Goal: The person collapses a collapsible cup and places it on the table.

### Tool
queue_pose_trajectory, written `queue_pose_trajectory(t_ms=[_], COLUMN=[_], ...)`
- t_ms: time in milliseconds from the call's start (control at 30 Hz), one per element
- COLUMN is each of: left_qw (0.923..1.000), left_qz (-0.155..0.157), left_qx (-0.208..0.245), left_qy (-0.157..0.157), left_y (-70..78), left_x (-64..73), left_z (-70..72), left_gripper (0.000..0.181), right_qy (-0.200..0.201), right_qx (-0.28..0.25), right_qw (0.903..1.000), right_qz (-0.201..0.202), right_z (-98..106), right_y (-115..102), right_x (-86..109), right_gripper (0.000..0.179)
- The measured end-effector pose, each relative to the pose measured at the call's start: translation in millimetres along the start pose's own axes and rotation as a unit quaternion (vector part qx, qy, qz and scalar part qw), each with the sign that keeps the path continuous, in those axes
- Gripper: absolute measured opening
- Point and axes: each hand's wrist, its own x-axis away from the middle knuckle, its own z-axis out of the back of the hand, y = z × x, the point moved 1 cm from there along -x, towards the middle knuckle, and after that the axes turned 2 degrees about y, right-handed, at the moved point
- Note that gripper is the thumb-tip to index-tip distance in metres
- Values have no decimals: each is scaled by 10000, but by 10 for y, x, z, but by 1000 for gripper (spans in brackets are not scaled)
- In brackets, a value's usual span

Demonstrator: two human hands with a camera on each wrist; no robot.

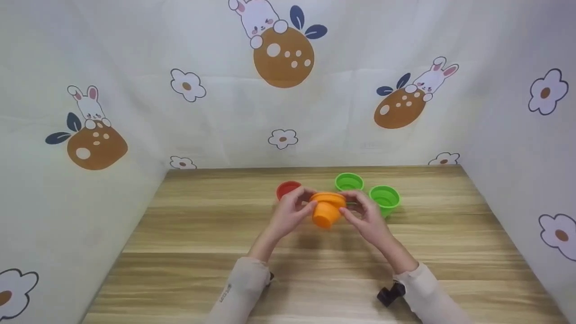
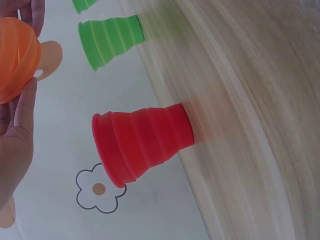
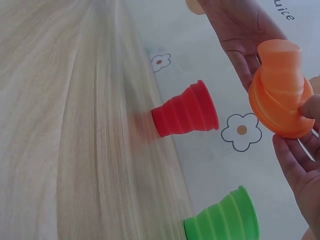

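Note:
An orange collapsible cup (image 1: 327, 211) is held above the table between both hands, its wide rim turned up and its narrow base facing the head camera. Its folds look partly collapsed and skewed in the right wrist view. The left hand (image 1: 290, 213) pinches the cup's left side by the rim, thumb in front and fingers behind. On the opposite side, the right hand (image 1: 370, 221) grips it with thumb and fingers. A red cup (image 2: 142, 142) stands upright behind the left hand. Two green cups (image 1: 349, 181) stand upright behind and beside the right hand.
The wood-grain table (image 1: 189, 252) reaches back to a pale cloth (image 1: 225, 112) printed with rabbits and flowers, which also hangs at both sides. A black wrist mount (image 1: 390, 294) sticks out from the right sleeve (image 1: 423, 288).

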Motion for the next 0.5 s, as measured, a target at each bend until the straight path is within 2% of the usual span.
queue_pose_trajectory(t_ms=[133, 500], left_qw=[9999, 10000], left_qz=[-43, -63], left_qx=[95, 35], left_qy=[1, -43], left_y=[9, 30], left_x=[9, 22], left_z=[-1, 2], left_gripper=[24, 25], right_qy=[129, 273], right_qx=[253, 863], right_qw=[9994, 9954], right_qz=[212, 311], right_z=[-15, -33], right_y=[-9, -38], right_x=[-4, -6], right_gripper=[26, 24])
